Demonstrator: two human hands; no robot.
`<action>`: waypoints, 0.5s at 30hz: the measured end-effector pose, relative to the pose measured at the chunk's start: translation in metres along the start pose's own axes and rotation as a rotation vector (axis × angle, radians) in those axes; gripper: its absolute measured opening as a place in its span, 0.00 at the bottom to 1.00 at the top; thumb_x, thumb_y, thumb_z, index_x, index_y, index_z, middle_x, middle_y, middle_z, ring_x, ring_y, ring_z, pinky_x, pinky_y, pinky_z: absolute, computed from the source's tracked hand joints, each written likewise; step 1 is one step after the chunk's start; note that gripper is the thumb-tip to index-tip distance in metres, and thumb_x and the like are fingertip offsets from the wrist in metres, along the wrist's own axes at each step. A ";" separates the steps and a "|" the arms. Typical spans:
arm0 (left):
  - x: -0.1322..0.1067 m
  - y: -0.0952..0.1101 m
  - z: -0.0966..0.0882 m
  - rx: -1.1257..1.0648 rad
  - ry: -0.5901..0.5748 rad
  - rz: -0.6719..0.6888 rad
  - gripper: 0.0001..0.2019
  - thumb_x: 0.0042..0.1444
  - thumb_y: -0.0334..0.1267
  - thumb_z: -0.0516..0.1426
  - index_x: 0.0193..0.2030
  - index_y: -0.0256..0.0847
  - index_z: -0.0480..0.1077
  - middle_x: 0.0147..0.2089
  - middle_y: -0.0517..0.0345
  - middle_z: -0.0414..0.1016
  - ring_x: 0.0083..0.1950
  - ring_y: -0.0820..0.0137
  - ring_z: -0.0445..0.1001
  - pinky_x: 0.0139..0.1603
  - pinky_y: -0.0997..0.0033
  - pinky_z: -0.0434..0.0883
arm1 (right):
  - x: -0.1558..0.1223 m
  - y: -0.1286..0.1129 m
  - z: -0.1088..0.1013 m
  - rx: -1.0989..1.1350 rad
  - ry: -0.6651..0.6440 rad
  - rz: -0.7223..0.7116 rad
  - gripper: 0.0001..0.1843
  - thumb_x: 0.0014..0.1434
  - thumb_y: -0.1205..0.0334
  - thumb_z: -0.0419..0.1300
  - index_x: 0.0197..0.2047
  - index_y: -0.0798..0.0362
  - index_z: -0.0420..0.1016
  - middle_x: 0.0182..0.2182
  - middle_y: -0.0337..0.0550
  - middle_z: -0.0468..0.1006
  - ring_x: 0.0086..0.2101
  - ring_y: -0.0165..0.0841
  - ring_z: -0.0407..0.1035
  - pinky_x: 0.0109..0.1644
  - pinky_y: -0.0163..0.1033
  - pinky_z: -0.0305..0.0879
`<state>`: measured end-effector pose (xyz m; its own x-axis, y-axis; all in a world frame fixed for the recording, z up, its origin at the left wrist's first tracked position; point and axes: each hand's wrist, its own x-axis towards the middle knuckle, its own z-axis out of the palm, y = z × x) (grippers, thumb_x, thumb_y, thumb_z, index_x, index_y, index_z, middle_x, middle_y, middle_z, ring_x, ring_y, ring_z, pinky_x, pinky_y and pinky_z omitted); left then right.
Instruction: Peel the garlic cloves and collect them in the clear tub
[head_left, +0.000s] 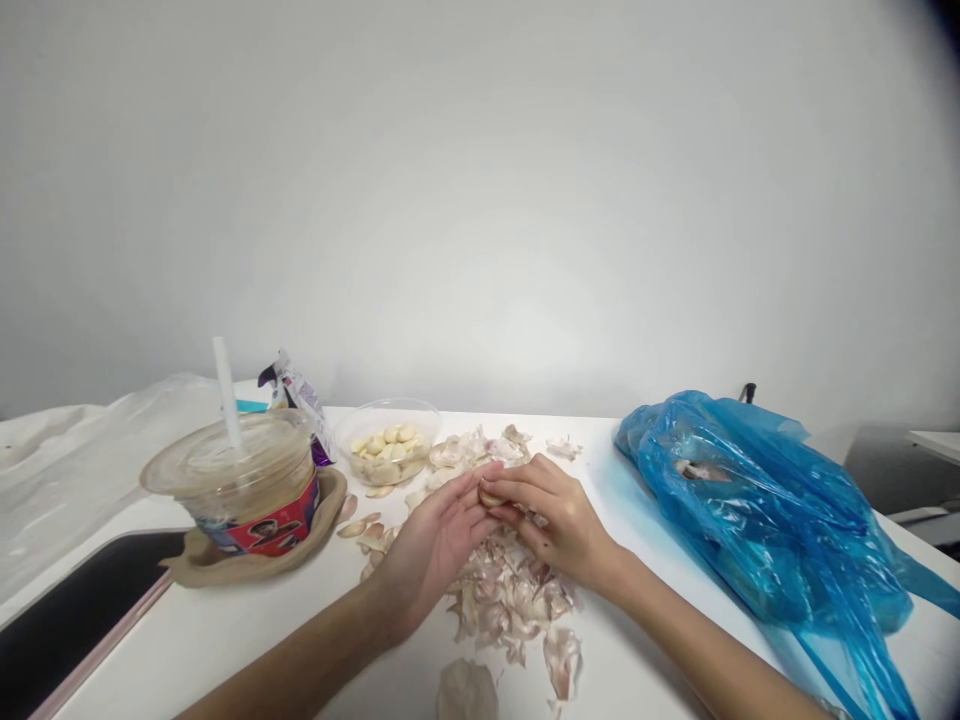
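Note:
My left hand and my right hand meet above a heap of garlic skins. Between their fingertips is a small brownish garlic clove, partly covered by the fingers. The right thumb and fingers pinch it, while the left hand, palm turned inward, steadies it with its fingertips. Just beyond the left hand stands a clear plastic bowl with peeled garlic cloves in it. Several unpeeled cloves lie on the white table left of my left hand.
A lidded drink cup with a straw sits in a cardboard holder at the left. Behind it is a crumpled snack wrapper. A black-screened device lies front left. At right rests a blue plastic bag; a wall closes the back.

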<state>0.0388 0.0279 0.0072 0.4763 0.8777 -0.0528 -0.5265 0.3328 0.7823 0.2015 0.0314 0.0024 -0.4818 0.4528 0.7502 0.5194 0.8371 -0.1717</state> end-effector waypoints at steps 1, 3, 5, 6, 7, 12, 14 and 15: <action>-0.001 0.001 0.001 0.068 0.010 0.020 0.20 0.57 0.40 0.50 0.55 0.37 0.62 0.54 0.49 0.68 0.57 0.62 0.63 0.57 0.62 0.59 | 0.000 0.000 0.000 0.004 0.005 -0.002 0.15 0.57 0.72 0.52 0.47 0.51 0.67 0.40 0.45 0.75 0.36 0.34 0.67 0.37 0.41 0.65; -0.005 0.003 0.003 0.280 0.048 0.103 0.20 0.57 0.42 0.50 0.55 0.41 0.62 0.57 0.52 0.65 0.60 0.62 0.59 0.60 0.63 0.55 | -0.001 0.001 0.000 0.011 0.017 -0.004 0.16 0.56 0.73 0.52 0.48 0.51 0.67 0.41 0.45 0.74 0.37 0.34 0.66 0.37 0.41 0.65; -0.010 0.006 0.008 0.555 0.091 0.237 0.19 0.56 0.42 0.50 0.55 0.43 0.63 0.59 0.56 0.63 0.62 0.64 0.54 0.62 0.66 0.48 | -0.001 0.002 -0.001 0.008 0.035 0.010 0.18 0.56 0.74 0.52 0.48 0.50 0.67 0.43 0.44 0.74 0.38 0.34 0.66 0.38 0.41 0.65; -0.012 0.008 0.010 0.685 0.098 0.300 0.19 0.56 0.41 0.51 0.55 0.43 0.64 0.60 0.57 0.62 0.63 0.65 0.53 0.63 0.68 0.46 | -0.002 0.003 -0.001 0.003 0.043 0.022 0.18 0.55 0.74 0.52 0.48 0.50 0.67 0.43 0.44 0.73 0.38 0.34 0.66 0.38 0.41 0.65; -0.014 0.010 0.012 0.790 0.096 0.349 0.19 0.55 0.40 0.51 0.55 0.42 0.64 0.60 0.57 0.62 0.63 0.65 0.53 0.63 0.69 0.45 | -0.002 0.003 -0.001 -0.004 0.049 0.033 0.18 0.55 0.75 0.52 0.48 0.50 0.67 0.43 0.44 0.73 0.38 0.34 0.66 0.38 0.41 0.65; -0.016 0.012 0.011 1.066 -0.012 0.483 0.23 0.54 0.38 0.53 0.57 0.38 0.60 0.62 0.54 0.58 0.64 0.62 0.50 0.64 0.66 0.40 | -0.002 0.005 -0.001 -0.028 0.052 0.050 0.19 0.54 0.76 0.51 0.48 0.49 0.67 0.43 0.44 0.73 0.38 0.35 0.66 0.37 0.42 0.66; -0.013 0.009 0.006 1.149 -0.060 0.547 0.25 0.53 0.38 0.54 0.59 0.37 0.58 0.63 0.53 0.56 0.64 0.60 0.49 0.64 0.64 0.38 | -0.002 0.006 0.000 -0.031 0.042 0.057 0.19 0.55 0.75 0.51 0.48 0.49 0.68 0.43 0.44 0.73 0.38 0.35 0.66 0.38 0.42 0.66; -0.010 0.007 0.003 1.212 -0.077 0.582 0.26 0.54 0.38 0.53 0.59 0.37 0.56 0.64 0.52 0.54 0.65 0.60 0.48 0.64 0.62 0.38 | -0.002 0.006 0.000 -0.033 0.037 0.061 0.19 0.55 0.75 0.51 0.48 0.50 0.68 0.43 0.44 0.73 0.38 0.35 0.66 0.38 0.42 0.66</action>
<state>0.0320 0.0201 0.0149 0.4573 0.7512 0.4760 0.2664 -0.6264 0.7326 0.2058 0.0353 -0.0002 -0.4227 0.4907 0.7619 0.5704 0.7974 -0.1971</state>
